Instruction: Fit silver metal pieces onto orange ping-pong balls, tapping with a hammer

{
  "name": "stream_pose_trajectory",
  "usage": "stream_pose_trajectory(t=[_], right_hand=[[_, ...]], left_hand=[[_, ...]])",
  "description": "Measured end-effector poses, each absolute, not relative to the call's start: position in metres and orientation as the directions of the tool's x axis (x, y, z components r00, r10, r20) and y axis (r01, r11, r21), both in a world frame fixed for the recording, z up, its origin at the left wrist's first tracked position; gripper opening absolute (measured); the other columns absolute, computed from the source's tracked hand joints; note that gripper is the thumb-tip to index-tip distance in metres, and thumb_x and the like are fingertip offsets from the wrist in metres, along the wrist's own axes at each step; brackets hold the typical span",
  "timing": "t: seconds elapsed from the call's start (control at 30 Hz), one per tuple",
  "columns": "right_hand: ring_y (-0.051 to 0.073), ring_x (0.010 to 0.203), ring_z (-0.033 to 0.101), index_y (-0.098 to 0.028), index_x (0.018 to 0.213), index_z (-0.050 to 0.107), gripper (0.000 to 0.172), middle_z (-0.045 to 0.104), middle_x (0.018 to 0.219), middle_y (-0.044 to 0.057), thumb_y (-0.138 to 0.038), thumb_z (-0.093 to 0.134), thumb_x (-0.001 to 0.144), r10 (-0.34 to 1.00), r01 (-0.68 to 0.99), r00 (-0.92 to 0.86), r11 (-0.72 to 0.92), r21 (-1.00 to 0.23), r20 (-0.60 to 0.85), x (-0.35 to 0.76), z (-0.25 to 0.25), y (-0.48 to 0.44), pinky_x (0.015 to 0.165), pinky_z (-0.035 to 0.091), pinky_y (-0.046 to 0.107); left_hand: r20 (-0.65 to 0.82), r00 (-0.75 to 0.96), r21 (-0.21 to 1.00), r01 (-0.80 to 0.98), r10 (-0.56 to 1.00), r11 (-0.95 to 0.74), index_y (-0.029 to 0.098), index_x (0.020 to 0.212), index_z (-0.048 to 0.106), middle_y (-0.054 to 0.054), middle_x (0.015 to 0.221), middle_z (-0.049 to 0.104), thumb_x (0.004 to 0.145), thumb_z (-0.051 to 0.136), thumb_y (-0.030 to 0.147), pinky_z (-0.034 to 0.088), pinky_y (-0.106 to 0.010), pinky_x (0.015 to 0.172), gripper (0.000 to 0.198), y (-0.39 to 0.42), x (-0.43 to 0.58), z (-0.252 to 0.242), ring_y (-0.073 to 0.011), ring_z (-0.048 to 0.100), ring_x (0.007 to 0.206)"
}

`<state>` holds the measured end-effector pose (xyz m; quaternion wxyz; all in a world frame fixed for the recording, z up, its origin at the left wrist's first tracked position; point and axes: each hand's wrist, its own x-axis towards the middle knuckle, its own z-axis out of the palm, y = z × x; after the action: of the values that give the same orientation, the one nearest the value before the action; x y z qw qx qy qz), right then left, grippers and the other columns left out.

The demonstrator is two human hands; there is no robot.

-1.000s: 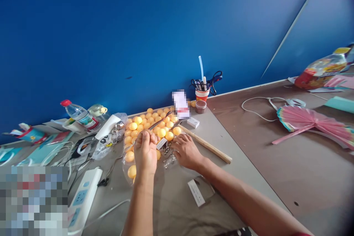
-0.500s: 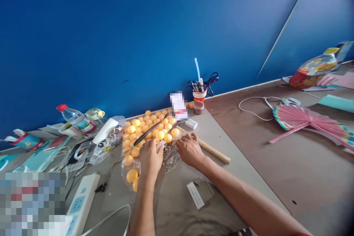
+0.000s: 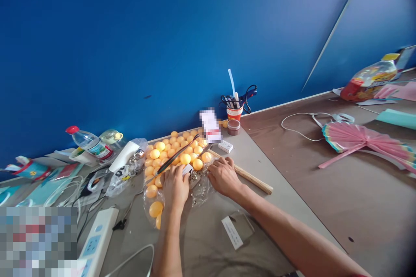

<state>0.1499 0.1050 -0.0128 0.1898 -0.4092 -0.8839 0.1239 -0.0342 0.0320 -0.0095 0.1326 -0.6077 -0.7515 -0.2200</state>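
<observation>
My left hand (image 3: 176, 187) is closed around a small white box-like piece (image 3: 187, 169), of which only one end shows past the fingers. Right beside it lies a clear plastic bag (image 3: 202, 192) with small metallic bits (image 3: 194, 178) in it. The curled fingers of my right hand (image 3: 224, 176) grip that bag's right edge. Behind both hands spreads a clear bag of orange balls (image 3: 180, 146), with dark-handled tweezers or a similar slim tool (image 3: 175, 156) lying across it. A wooden stick (image 3: 253, 178) passes just beyond my right hand.
A small white box (image 3: 225, 146), a lidded tub (image 3: 233, 127) and a cup of pens (image 3: 234, 111) stand near the blue wall. An opened clear pack (image 3: 232, 233) lies in front. Left are a power strip (image 3: 97, 240) and a bottle (image 3: 91, 145); right, a pink paper fan (image 3: 354, 136).
The clear bag's loose front part has spread slightly downward between my hands. My left hand has shifted a little left; the right hand keeps nearly the same place.
</observation>
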Motion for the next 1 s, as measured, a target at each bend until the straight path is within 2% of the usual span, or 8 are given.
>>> stream_pose_trajectory(t=[0.2, 0.3, 0.43, 0.5, 0.73, 0.87, 1.0], right_hand=[[0.026, 0.102, 0.051, -0.019, 0.085, 0.068, 0.013, 0.068, 0.092, 0.008, -0.023, 0.056, 0.09, 0.709, 0.581, -0.621, 0.702, -0.412, 0.333, 0.15, -0.011, 0.106, 0.096, 0.028, 0.042], [0.027, 0.108, 0.049, -0.02, 0.09, 0.069, 0.011, 0.068, 0.096, 0.007, -0.022, 0.058, 0.088, 0.656, 0.526, -0.688, 0.745, -0.41, 0.309, 0.149, -0.01, 0.105, 0.097, 0.03, 0.042], [0.029, 0.116, 0.043, -0.022, 0.103, 0.07, 0.019, 0.063, 0.119, 0.009, -0.026, 0.062, 0.087, 0.609, 0.495, -0.745, 0.778, -0.388, 0.272, 0.146, -0.012, 0.102, 0.1, 0.029, 0.045], [0.03, 0.117, 0.041, -0.021, 0.106, 0.07, 0.022, 0.058, 0.124, 0.012, -0.029, 0.062, 0.087, 0.617, 0.517, -0.75, 0.772, -0.37, 0.239, 0.144, -0.014, 0.102, 0.099, 0.03, 0.045], [0.029, 0.104, 0.045, -0.017, 0.116, 0.064, 0.03, 0.057, 0.112, 0.014, -0.03, 0.057, 0.09, 0.693, 0.609, -0.698, 0.707, -0.359, 0.179, 0.137, -0.016, 0.102, 0.09, 0.036, 0.042], [0.029, 0.104, 0.044, -0.016, 0.109, 0.066, 0.027, 0.057, 0.11, 0.014, -0.032, 0.059, 0.088, 0.699, 0.617, -0.688, 0.704, -0.351, 0.194, 0.135, -0.02, 0.102, 0.09, 0.035, 0.042], [0.027, 0.104, 0.043, -0.021, 0.107, 0.071, 0.023, 0.057, 0.107, 0.011, -0.03, 0.06, 0.089, 0.669, 0.562, -0.709, 0.727, -0.396, 0.223, 0.137, -0.021, 0.101, 0.09, 0.033, 0.041]], left_hand=[[0.546, -0.254, 0.196, 0.965, 0.799, 0.173, 0.019, 0.101, 0.066, -0.01, 0.098, 0.071, 0.085, 0.063, 0.017, 0.043, -0.044, 0.09, 0.016, 0.032, -0.035, -0.008, -0.0311, 0.063, 0.098], [0.6, -0.262, 0.208, 0.963, 0.756, 0.168, 0.02, 0.099, 0.065, -0.01, 0.098, 0.07, 0.086, 0.062, 0.019, 0.042, -0.043, 0.091, 0.013, 0.032, -0.034, -0.008, -0.0307, 0.063, 0.098], [0.665, -0.265, 0.224, 0.963, 0.699, 0.152, 0.02, 0.101, 0.064, -0.01, 0.101, 0.07, 0.088, 0.061, 0.021, 0.04, -0.043, 0.092, 0.013, 0.032, -0.035, -0.01, -0.0296, 0.062, 0.098], [0.686, -0.275, 0.228, 0.96, 0.673, 0.16, 0.019, 0.101, 0.063, -0.011, 0.102, 0.07, 0.088, 0.061, 0.022, 0.039, -0.044, 0.093, 0.013, 0.032, -0.036, -0.011, -0.0298, 0.062, 0.098], [0.706, -0.352, 0.307, 0.934, 0.614, 0.184, 0.019, 0.103, 0.063, -0.013, 0.102, 0.07, 0.087, 0.06, 0.024, 0.038, -0.045, 0.094, 0.016, 0.033, -0.039, -0.011, -0.0308, 0.062, 0.1], [0.699, -0.404, 0.347, 0.913, 0.59, 0.214, 0.02, 0.104, 0.062, -0.012, 0.102, 0.07, 0.088, 0.059, 0.026, 0.037, -0.047, 0.096, 0.018, 0.032, -0.04, -0.011, -0.0312, 0.061, 0.101], [0.704, -0.421, 0.377, 0.904, 0.572, 0.202, 0.02, 0.104, 0.063, -0.013, 0.103, 0.07, 0.088, 0.059, 0.026, 0.038, -0.049, 0.098, 0.018, 0.033, -0.04, -0.009, -0.0312, 0.061, 0.102]])
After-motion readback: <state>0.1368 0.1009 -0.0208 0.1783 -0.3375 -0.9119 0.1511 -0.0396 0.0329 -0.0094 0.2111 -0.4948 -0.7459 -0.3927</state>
